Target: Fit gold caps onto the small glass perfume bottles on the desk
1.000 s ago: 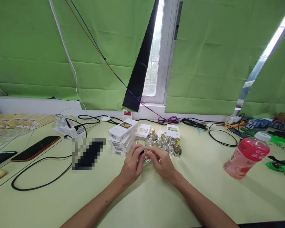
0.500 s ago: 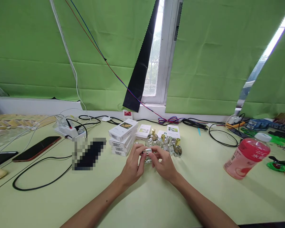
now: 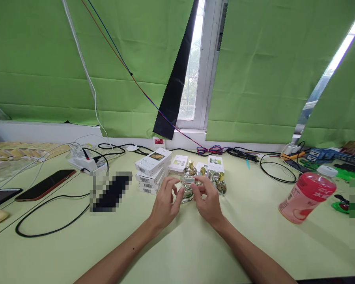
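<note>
A clear glass perfume bottle is between my hands on the pale table. At its top is a small silver cap, and the fingertips of my right hand pinch it from the right. Beside the bottle, my left hand is open, thumb and fingers apart with nothing between them. Several more small glass bottles with gold and silver tops stand or lie close together just beyond, among them one with a gold top. My right fingers partly hide this group.
A stack of white boxes rises left of the bottles, with more white boxes behind them. A pink drink bottle stands at right. Phones, a power strip and a looped black cable lie at left.
My left fingers have come away from the silver cap and spread. My right hand stays at the cap, which sits slightly farther off. More of the glass bottle shows.
</note>
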`<state>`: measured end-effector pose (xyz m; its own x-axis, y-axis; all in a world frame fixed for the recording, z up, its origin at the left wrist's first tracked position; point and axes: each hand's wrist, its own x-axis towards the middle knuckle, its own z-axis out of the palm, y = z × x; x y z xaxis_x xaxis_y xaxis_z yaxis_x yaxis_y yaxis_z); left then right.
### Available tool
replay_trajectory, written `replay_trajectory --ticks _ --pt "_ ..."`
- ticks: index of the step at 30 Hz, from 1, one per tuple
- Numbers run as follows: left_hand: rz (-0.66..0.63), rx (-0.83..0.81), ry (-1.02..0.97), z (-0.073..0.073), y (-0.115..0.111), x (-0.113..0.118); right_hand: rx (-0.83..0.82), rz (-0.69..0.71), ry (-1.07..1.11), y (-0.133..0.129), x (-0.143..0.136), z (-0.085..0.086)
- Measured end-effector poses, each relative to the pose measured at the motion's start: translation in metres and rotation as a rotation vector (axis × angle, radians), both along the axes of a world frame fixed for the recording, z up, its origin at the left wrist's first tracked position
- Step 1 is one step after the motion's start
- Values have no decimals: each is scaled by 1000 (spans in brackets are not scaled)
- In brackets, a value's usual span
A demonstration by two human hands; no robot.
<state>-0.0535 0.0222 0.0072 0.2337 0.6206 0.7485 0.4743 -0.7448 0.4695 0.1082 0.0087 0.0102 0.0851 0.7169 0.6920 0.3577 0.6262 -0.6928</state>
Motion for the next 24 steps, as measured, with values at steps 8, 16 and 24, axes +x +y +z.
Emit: replay_trajectory --ticks 8,16,24 --pt "158 -99 181 5 0 -1 76 -182 70 6 8 0" --pt "131 -263 376 -14 7 0 94 -125 -21 9 7 -4" --pt "88 -287 381 -18 10 -1 63 -96 -47 7 6 -4"
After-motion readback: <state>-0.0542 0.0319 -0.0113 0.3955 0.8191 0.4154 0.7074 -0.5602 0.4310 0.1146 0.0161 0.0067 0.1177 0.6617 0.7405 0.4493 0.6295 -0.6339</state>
